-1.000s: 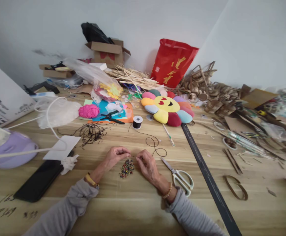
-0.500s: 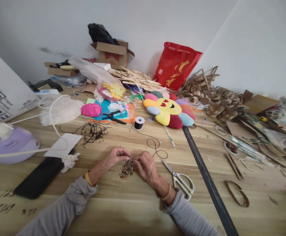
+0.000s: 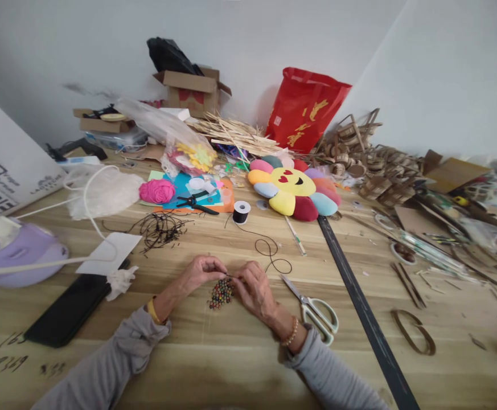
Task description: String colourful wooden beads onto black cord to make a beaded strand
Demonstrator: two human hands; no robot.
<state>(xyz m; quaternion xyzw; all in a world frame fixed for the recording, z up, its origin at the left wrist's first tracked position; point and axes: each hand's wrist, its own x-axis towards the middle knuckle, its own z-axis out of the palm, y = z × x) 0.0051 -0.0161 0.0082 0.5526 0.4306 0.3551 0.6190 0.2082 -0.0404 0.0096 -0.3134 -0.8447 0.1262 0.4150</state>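
My left hand and my right hand meet over a small heap of multicoloured beads on the table. Thumb and forefinger are pinched on both hands. A short length of thin dark cord spans the gap between the fingertips; whether a bead sits on it is too small to tell. Beyond the hands stands a spool of black cord, its loose end curling down toward my right hand. White-handled scissors lie just right of my right wrist, blades partly apart.
Left are a tangle of black cord pieces, a black phone-like slab and a purple-and-white device. Pliers and pink yarn lie farther back. A flower cushion and a long dark strip lie right.
The camera view has shifted very slightly. Both hands keep their pinch over the beads, with the fingertips nearly in the same place.
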